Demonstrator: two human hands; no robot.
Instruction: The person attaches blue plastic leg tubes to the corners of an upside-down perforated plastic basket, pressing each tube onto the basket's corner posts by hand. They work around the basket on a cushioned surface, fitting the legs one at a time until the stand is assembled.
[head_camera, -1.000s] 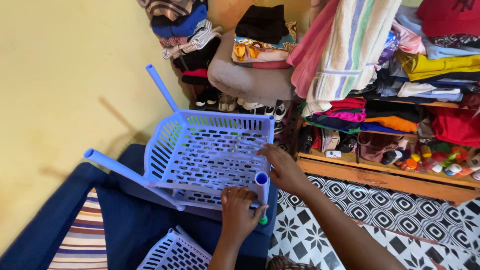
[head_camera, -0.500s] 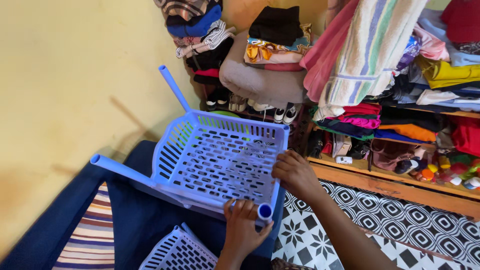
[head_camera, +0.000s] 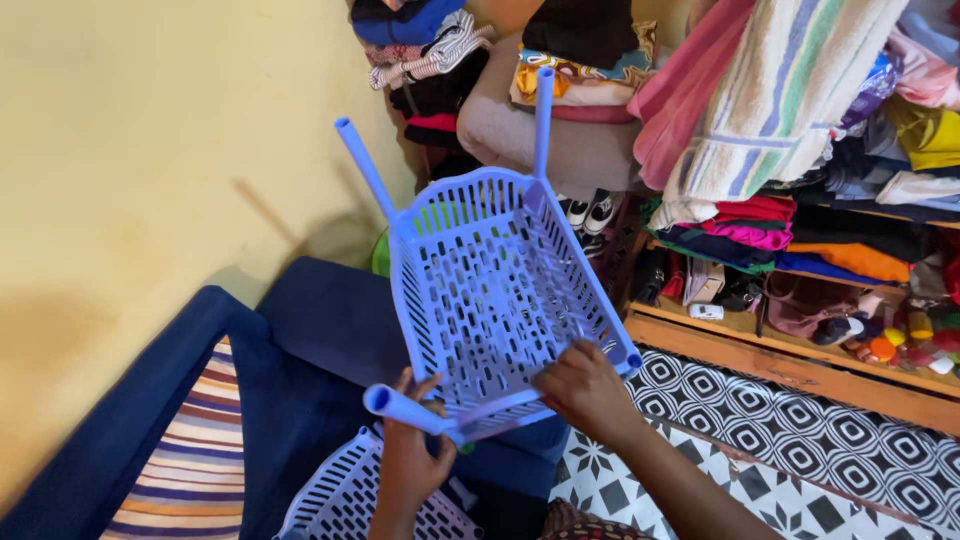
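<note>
A light blue perforated plastic basket shelf (head_camera: 495, 290) with tube legs is tilted up in front of me, two legs pointing toward the wall and clothes. My left hand (head_camera: 412, 460) grips its near corner by a short blue tube leg (head_camera: 400, 407). My right hand (head_camera: 585, 390) holds the near rim on the right side. A second, whitish-blue basket (head_camera: 345, 495) lies below my left hand on the blue seat.
A dark blue sofa (head_camera: 300, 350) with a striped cushion (head_camera: 190, 470) sits left by the yellow wall (head_camera: 150, 150). A wooden shelf (head_camera: 800, 365) with folded clothes, shoes and small items stands right. Patterned black-and-white floor (head_camera: 800, 460) lies below it.
The basket has been turned and tipped up, its legs now pointing away from me. Both hands shifted along its near edge; the left now grips the near leg.
</note>
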